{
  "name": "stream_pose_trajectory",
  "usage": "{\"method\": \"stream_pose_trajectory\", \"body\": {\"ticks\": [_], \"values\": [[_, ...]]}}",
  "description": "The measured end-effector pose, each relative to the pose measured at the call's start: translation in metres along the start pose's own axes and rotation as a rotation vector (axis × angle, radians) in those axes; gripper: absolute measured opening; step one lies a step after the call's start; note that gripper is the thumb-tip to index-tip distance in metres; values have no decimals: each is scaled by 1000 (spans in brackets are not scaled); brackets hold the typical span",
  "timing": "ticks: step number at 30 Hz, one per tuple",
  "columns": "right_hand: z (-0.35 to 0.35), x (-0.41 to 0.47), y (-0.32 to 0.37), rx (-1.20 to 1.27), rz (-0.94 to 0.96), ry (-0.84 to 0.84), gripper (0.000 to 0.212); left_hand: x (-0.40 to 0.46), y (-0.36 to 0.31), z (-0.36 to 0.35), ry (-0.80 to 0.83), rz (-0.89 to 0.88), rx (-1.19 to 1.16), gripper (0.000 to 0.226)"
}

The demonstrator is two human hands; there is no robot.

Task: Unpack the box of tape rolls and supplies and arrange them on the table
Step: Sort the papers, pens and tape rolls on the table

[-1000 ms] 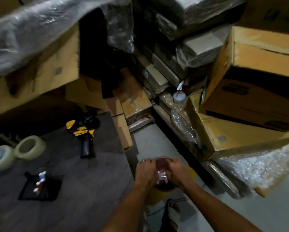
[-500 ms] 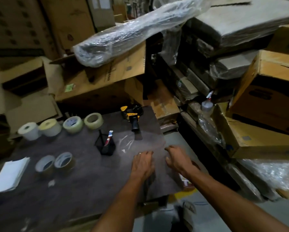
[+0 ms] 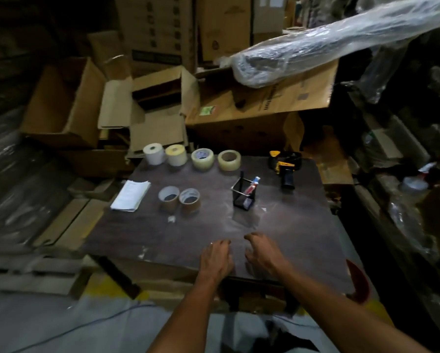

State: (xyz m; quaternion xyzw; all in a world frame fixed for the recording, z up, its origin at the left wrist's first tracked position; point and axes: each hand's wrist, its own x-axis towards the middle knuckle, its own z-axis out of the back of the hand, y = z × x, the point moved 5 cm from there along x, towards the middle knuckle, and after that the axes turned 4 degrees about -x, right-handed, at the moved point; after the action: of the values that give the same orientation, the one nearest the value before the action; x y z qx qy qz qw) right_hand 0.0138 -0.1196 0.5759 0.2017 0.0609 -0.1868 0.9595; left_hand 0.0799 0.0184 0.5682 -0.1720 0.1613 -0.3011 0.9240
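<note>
While both hands hover over the near edge of the worktop point(image 3: 303, 225), the tape rolls sit further out: four in a far row, white roll point(image 3: 153, 154), yellow roll point(image 3: 175, 155), clear roll point(image 3: 201, 159), second clear roll point(image 3: 229, 160), left to right, each just beside the next. Two brown rolls point(image 3: 179, 201) stand touching each other nearer, mid-left. Stack of white paper point(image 3: 130, 195) lies left of them, at the worktop's left edge. Small white scrap point(image 3: 171, 219) just near of the brown pair. Black mesh holder point(image 3: 243, 196) sits mid-worktop with a red-white tube point(image 3: 252, 186) leaning in it. Yellow-black tape dispenser point(image 3: 285, 165) at far right, handle pointing near.

Left hand point(image 3: 216, 258) palm down, fingers loosely curled, nothing held. Right hand point(image 3: 261, 252) just beside it, fingers curled downward, also empty as far as I can tell; whether either touches the surface, cannot tell.

Red rounded object point(image 3: 359, 284) pokes out below the worktop's near right corner. Open cardboard boxes point(image 3: 147, 108) piled behind, plastic-wrapped bundle point(image 3: 341, 44) overhead at far right
</note>
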Motion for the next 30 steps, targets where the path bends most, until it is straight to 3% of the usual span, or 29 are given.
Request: {"method": "stream_pose_trajectory", "body": {"ticks": [4, 8, 16, 20, 24, 28, 30], "values": [[-10, 26, 35, -13, 49, 28, 43, 1, 46, 18, -26, 94, -9, 50], [-18, 56, 64, -2, 73, 43, 50, 17, 88, 36, -42, 164, -2, 46], [-26, 157, 107, 11, 58, 83, 52, 93, 155, 87, -77, 186, 18, 48], [-20, 200, 124, 70, 9, 69, 41, 133, 182, 114, -97, 186, -35, 40], [-11, 233, 138, 28, 11, -16, 67, 162, 199, 136, -85, 188, -59, 50], [-18, 261, 148, 23, -10, 68, 97, 195, 208, 153, -23, 151, -59, 76], [-25, 272, 150, 15, -21, 97, 100, 209, 212, 155, 24, 94, -54, 89]]}}
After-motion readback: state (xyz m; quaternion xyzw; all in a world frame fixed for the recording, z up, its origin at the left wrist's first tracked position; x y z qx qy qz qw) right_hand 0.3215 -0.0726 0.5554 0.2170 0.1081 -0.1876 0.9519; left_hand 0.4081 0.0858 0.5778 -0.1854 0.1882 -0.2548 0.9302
